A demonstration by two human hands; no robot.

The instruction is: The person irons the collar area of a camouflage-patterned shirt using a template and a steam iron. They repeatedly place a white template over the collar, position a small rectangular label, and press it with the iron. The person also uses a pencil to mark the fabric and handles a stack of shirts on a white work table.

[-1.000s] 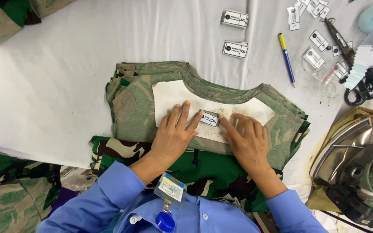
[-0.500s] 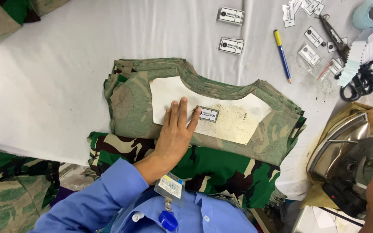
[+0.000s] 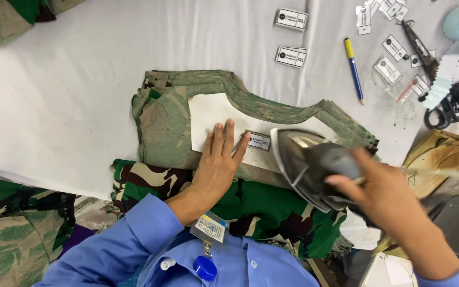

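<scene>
- Pressing step in hand: the right hand (image 3: 383, 199), nearest the camera, has its fingers wrapped around the handle of a metal iron (image 3: 306, 162), held tilted with its soleplate up and its nose pointing toward the left fingertips.
- Holding flat: the left hand (image 3: 220, 159) lies palm down, fingers straight and close together, gripping nothing, on a white paper template (image 3: 211, 114).
- Just beyond the tip of the left index finger, touching it or nearly so, sits a small rectangular label (image 3: 259, 141), between those fingers and the iron's nose.
- Under the template lies a stack of camouflage garment pieces (image 3: 166, 114); darker green camouflage fabric (image 3: 256, 204) lies beneath the left wrist.
- Judged next move: the iron must come down squarely on the label, which calls for the left fingertips to draw clear of the hot plate without shifting the label.
- Well beyond both hands, on the white table cover (image 3: 70, 90): spare labels (image 3: 291, 19), a blue pen (image 3: 353, 69), scissors (image 3: 450, 109).
</scene>
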